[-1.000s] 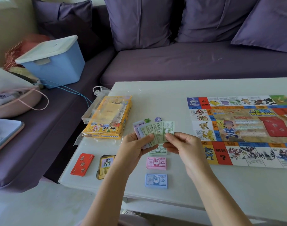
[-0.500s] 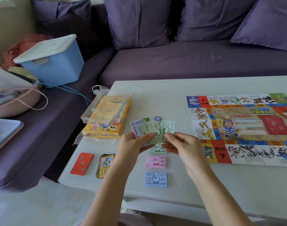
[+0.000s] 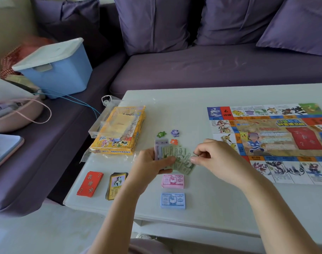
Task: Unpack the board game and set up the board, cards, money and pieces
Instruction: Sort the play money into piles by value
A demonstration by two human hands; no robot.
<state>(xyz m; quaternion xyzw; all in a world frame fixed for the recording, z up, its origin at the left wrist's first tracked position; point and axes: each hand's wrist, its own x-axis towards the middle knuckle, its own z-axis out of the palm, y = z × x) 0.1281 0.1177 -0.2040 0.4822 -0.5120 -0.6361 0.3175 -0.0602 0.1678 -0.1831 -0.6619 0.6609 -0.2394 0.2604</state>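
Note:
My left hand [image 3: 149, 165] holds a fanned bundle of green and purple play money [image 3: 176, 156] above the white table [image 3: 211, 202]. My right hand [image 3: 215, 158] pinches the green notes at the bundle's right edge. Below the hands lie a pink 1000 stack [image 3: 172, 181] and a blue 500 stack [image 3: 172, 200]. A red card deck [image 3: 90, 183] and a yellow property card deck [image 3: 116, 186] sit at the front left. Green [image 3: 161, 134], purple [image 3: 175, 132] and orange [image 3: 174, 141] star pieces lie just beyond the money. The unfolded board [image 3: 277, 142] covers the table's right side.
The yellow game box [image 3: 119, 131] with its clear plastic tray [image 3: 98, 127] lies at the table's left edge. A purple sofa [image 3: 211, 66] wraps the back and left, holding a blue lidded bin [image 3: 55, 68] and a pink bag [image 3: 15, 114].
Both hands with the money bundle have lowered toward the table, uncovering the orange star piece. The green stack that lay above the pink one is now hidden under the bundle.

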